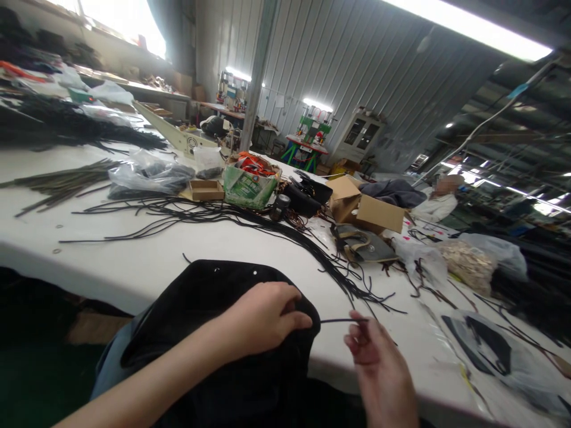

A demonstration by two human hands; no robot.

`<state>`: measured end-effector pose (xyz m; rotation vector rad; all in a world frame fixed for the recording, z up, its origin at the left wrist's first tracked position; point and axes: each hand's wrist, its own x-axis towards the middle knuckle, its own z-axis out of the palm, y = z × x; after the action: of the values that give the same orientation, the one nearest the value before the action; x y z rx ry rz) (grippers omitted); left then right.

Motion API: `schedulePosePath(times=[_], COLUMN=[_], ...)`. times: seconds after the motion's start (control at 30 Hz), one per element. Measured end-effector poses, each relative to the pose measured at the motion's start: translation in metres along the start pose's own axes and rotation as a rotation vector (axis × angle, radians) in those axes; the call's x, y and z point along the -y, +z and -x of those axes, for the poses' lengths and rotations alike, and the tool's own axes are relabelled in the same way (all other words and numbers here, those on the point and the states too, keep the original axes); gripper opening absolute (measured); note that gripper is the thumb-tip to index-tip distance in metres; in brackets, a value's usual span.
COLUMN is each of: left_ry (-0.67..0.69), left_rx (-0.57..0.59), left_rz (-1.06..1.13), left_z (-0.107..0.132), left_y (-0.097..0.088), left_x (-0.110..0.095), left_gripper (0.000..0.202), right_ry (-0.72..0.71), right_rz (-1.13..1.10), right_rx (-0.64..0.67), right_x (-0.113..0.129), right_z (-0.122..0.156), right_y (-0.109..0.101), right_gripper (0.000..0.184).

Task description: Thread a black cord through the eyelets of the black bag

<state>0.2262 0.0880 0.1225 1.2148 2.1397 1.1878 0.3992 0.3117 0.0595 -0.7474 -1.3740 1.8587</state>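
Your left hand [263, 315] presses closed on the black fabric [209, 297]. At 3 o'clock from it, your right hand [379, 362] pinches the black cord [341, 321] coming from the fabric. At 12 o'clock, the green basket [247, 189] holds orange items.

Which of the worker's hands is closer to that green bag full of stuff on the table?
Left. The left hand rests on the black fabric, nearly below the green bag; the right hand is lower and further right.

Garment [214, 303] on table [134, 267] edge; cord bundle [267, 229] behind it; boxes [366, 208] farther back right.
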Motion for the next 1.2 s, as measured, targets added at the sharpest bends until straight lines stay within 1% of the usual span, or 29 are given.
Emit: schedulePosePath(times=[0.07, 0.13, 0.17, 0.23, 0.33, 0.43, 0.53, 0.6, 0.67, 0.77, 0.83, 0.93, 1.0, 1.1, 1.13, 1.2], left_ry=[-0.07, -0.115, -0.132, -0.169, -0.198, -0.178, -0.159, -0.151, -0.135, -0.082, -0.036, 0.035, 0.09, 0.159, 0.171, 0.179], left_rx=[-0.031, -0.069, -0.074, -0.051, 0.011, 0.01, -0.009, -0.015, -0.011, 0.023, 0.053, 0.096, 0.123, 0.129, 0.118, 0.093], left_rz=[0.075, 0.114, 0.121, 0.122, 0.101, 0.063, 0.05, 0.057, 0.049, -0.024, -0.096, -0.192, -0.244, -0.303, -0.314, -0.316], left_z=[0.008, 0.019, 0.026, 0.04, 0.056, 0.064, 0.067, 0.067, 0.066, 0.062, 0.057, 0.048, 0.042, 0.035, 0.033, 0.032], left_y=[-0.025, -0.043, -0.049, -0.052, -0.046, -0.039, -0.038, -0.036, -0.031, -0.015, -0.002, 0.018, 0.029, 0.04, 0.042, 0.044], left_x=[-0.002, -0.002, -0.001, 0.002, 0.01, 0.016, 0.015, 0.013, 0.01, 0.005, 0.002, -0.002, -0.002, 0.001, 0.003, 0.006], left_gripper=[0.032, 0.04, 0.043, 0.047, 0.05, 0.051, 0.051, 0.053, 0.058, 0.064, 0.061, 0.053, 0.045, 0.025, 0.022, 0.023], right_ry=[-0.002, 0.0, -0.005, -0.013, -0.008, -0.053, -0.137, -0.181, -0.174, -0.131, -0.163, -0.25, -0.283, -0.327, -0.345, -0.379], right_rz=[-0.218, -0.366, -0.425, -0.515, -0.561, -0.518, -0.493, -0.468, -0.435, -0.41, -0.363, -0.218, -0.17, -0.196, -0.199, -0.178], right_rx=[-0.077, -0.116, -0.138, -0.179, -0.201, -0.226, -0.343, -0.408, -0.431, -0.487, -0.502, -0.418, -0.4, -0.493, -0.521, -0.541], right_x=[0.014, 0.028, 0.034, 0.04, 0.042, 0.044, 0.051, 0.056, 0.059, 0.06, 0.061, 0.065, 0.069, 0.075, 0.076, 0.077], right_z=[-0.022, -0.042, -0.05, -0.059, -0.065, -0.071, -0.078, -0.082, -0.084, -0.084, -0.084, -0.082, -0.081, -0.078, -0.077, -0.078], right_y=[-0.025, -0.054, -0.066, -0.086, -0.1, -0.108, -0.12, -0.128, -0.134, -0.139, -0.143, -0.146, -0.143, -0.133, -0.13, -0.129], right_gripper=[0.032, 0.029, 0.031, 0.036, 0.042, 0.036, 0.023, 0.021, 0.019, 0.018, 0.019, 0.02, 0.018, 0.015, 0.015, 0.015])
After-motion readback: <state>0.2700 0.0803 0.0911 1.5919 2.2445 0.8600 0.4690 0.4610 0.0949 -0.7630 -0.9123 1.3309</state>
